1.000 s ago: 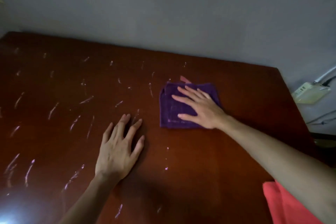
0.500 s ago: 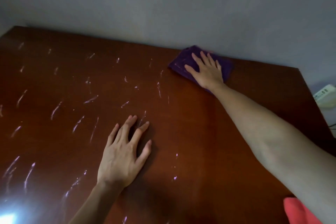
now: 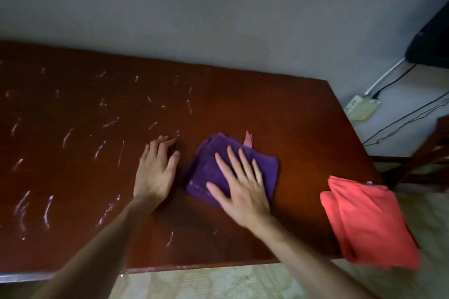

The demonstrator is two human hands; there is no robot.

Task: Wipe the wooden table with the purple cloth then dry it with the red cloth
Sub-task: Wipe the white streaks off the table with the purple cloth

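While the head camera looks forward and down, it records one view, itemised below.

Head view, table: the wooden table (image 3: 243,109) stands against a grey wall (image 3: 218,7); its top is dark reddish-brown and glossy.

Head view, surface marks: pale wet-looking streaks (image 3: 65,138) scatter over the left and middle of the top; the right part shows almost none.

Head view, purple cloth: the purple cloth (image 3: 206,165) lies folded flat on the table, right of centre, roughly midway between the wall edge and the near edge.

Head view, right hand: the right hand (image 3: 239,187) lies palm-down on the purple cloth; its fingers (image 3: 233,160) are straight and spread, pressing on the fabric, the thumb out to the left at the cloth's near edge.

Head view, left hand: the left hand (image 3: 155,170) rests palm-down on bare wood just beside the cloth's left edge, fingers extended and close together, holding nothing. Whether the thumb touches the cloth cannot be told.

Head view, red cloth: the red cloth (image 3: 364,221) is draped at the near right corner of the table, partly hanging past the edge, well apart from both hands.

Head view, surroundings: a pale power strip (image 3: 362,109) with cables lies on the floor beyond the right end; patterned flooring (image 3: 218,281) shows below the near edge.
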